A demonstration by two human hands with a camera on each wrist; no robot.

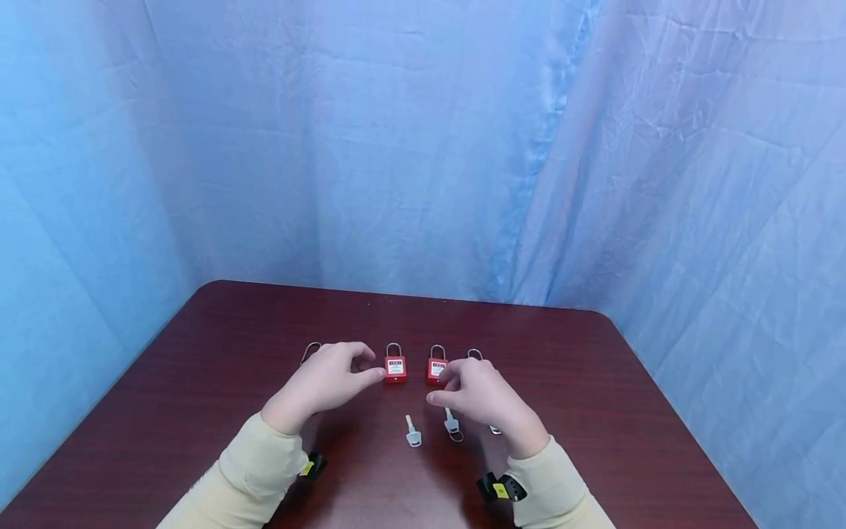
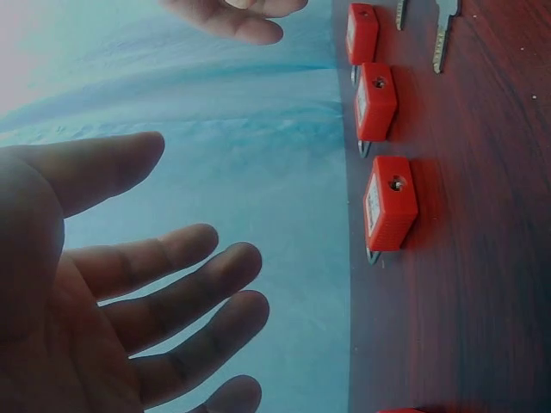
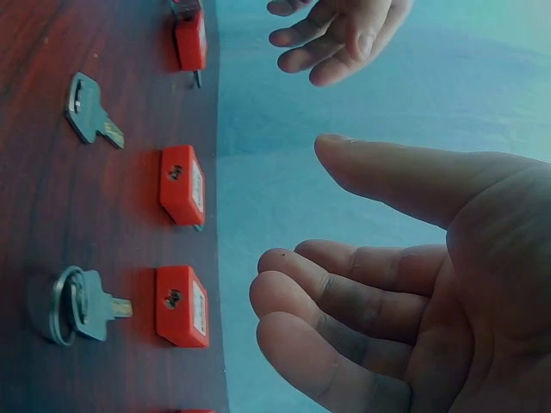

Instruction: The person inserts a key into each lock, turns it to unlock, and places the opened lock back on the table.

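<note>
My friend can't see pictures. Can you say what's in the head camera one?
Two open hands, left hand and right hand, hover empty over a dark reddish-brown wooden table, above a row of small red padlocks with metal shackles. Pale silver keys lie nearer the person, and a wrinkled blue cloth backdrop hangs behind.

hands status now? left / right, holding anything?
Left hand: open, fingers relaxed, holds nothing, above the dark red wooden table.
Right hand: open, holds nothing, near a small red padlock with a steel shackle.

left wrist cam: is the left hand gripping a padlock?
No: the left hand hangs open with fingers spread, clear of the nearest red padlock, which lies on the table.
</note>
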